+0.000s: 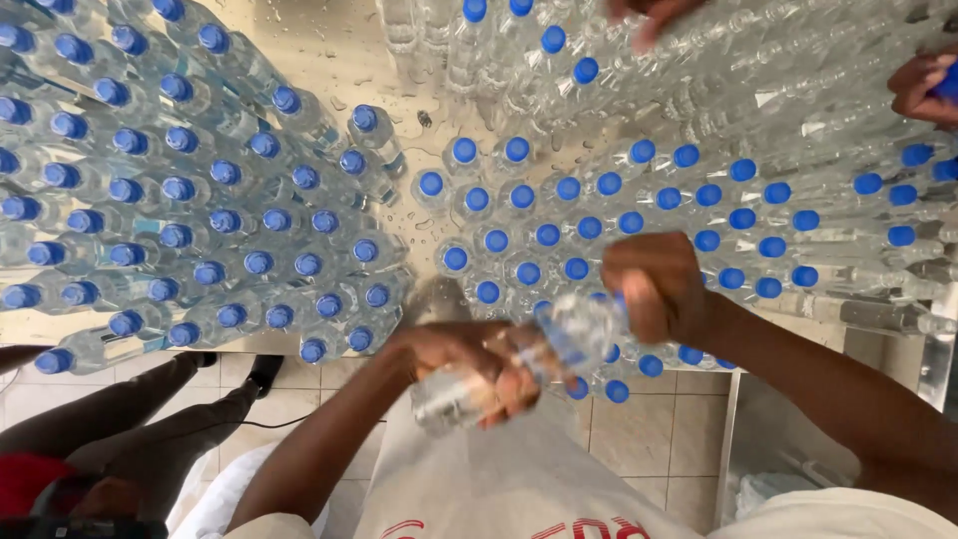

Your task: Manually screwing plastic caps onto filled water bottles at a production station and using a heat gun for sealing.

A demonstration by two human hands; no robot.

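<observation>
My left hand (469, 364) grips the body of a clear plastic water bottle (519, 364) that lies tilted over the near edge of the wet metal table (329, 60). My right hand (654, 289) is closed around the bottle's neck and blue cap end. The bottle and both hands are blurred. Just behind my hands stand several upright capped bottles (559, 225) in a tight cluster.
A second large cluster of blue-capped bottles (190, 200) fills the table's left half. Another person's hands (923, 88) reach in at the top right and top middle (644, 18). A seated person's legs (120, 419) are at lower left on the tiled floor (639, 429).
</observation>
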